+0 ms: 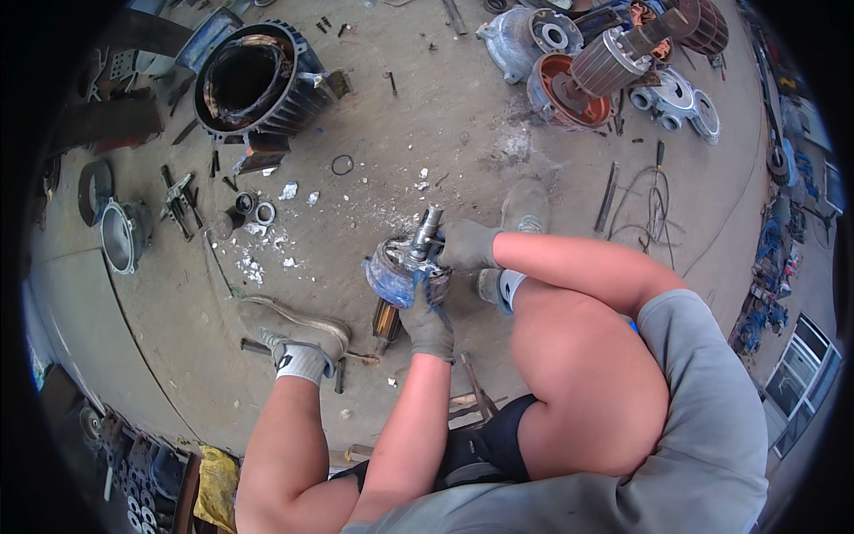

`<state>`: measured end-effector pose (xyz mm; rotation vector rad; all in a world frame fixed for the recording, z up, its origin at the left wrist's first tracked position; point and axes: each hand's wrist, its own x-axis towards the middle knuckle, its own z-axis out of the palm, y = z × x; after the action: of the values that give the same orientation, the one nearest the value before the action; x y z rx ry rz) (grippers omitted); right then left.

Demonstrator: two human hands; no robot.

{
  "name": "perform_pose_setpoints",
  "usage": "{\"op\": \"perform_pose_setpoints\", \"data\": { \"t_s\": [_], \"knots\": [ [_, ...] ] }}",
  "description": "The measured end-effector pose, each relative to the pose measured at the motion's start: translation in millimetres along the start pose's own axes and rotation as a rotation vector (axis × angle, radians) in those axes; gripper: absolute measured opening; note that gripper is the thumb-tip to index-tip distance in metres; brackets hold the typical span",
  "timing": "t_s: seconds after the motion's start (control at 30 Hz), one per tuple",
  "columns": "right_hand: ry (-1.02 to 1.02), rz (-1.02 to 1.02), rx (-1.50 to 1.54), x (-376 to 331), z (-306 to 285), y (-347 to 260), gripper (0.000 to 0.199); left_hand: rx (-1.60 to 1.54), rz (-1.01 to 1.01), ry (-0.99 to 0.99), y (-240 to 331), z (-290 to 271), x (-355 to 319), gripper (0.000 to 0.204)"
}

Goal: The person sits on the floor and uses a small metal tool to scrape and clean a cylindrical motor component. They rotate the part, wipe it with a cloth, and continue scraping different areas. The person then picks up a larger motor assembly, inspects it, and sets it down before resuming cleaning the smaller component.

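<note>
Between my feet a small motor's rotor stands tilted, its bare metal shaft (428, 228) pointing up and away. A blue-painted motor end cover (388, 283) sits around the shaft, and the rotor's dark, coppery body (386, 320) shows below it. My left hand (431, 325), in a grey work glove, closes on the cover's near edge. Beside the shaft, my gloved right hand (469, 246) has its fingers closed at the cover's right side. What those fingers pinch is too small and partly hidden to make out.
A large finned motor housing (307, 100) stands far left. Another rotor (610, 62) and several end covers lie far right. Near my left foot are a ring-shaped housing (120, 236), a gear puller (181, 203) and white flakes (253, 267). A looped cable (656, 209) lies right.
</note>
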<state>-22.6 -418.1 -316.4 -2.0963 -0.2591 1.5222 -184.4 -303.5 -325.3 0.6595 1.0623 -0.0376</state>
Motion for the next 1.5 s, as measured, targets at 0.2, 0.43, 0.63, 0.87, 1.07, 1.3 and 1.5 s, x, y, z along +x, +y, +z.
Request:
{"op": "perform_pose_setpoints", "data": {
  "t_s": [0.2,0.43,0.63,0.87,1.07,1.3,1.5],
  "knots": [
    [0.026,0.094,-0.083,-17.1,-7.9,-4.5,0.055,-0.076,-0.015,0.013,-0.3,0.0,-1.7,0.048],
    [0.053,0.023,-0.260,-18.2,-12.1,-17.2,0.050,-0.075,0.006,-0.013,2.7,4.3,-2.7,0.050],
    [0.012,-0.020,-0.226,-8.8,-7.8,-8.7,0.045,-0.084,-0.008,-0.001,3.7,6.5,-5.3,0.053],
    [-0.017,0.120,-0.007,-15.2,-6.7,-1.4,0.042,0.198,0.110,0.093,-7.8,-2.2,-0.1,0.054],
    [0.028,-0.093,-0.131,-3.1,-1.7,2.9,0.039,0.249,0.054,0.122,-14.0,-5.3,1.8,0.049],
    [0.071,0.022,-0.115,-17.2,-5.8,-3.8,0.041,0.268,0.057,0.119,-26.7,-14.4,6.7,0.062],
    [0.031,-0.078,-0.109,-9.9,-6.2,-4.8,0.044,0.242,0.071,0.126,-26.0,-13.1,6.1,0.055]
  ]
}}
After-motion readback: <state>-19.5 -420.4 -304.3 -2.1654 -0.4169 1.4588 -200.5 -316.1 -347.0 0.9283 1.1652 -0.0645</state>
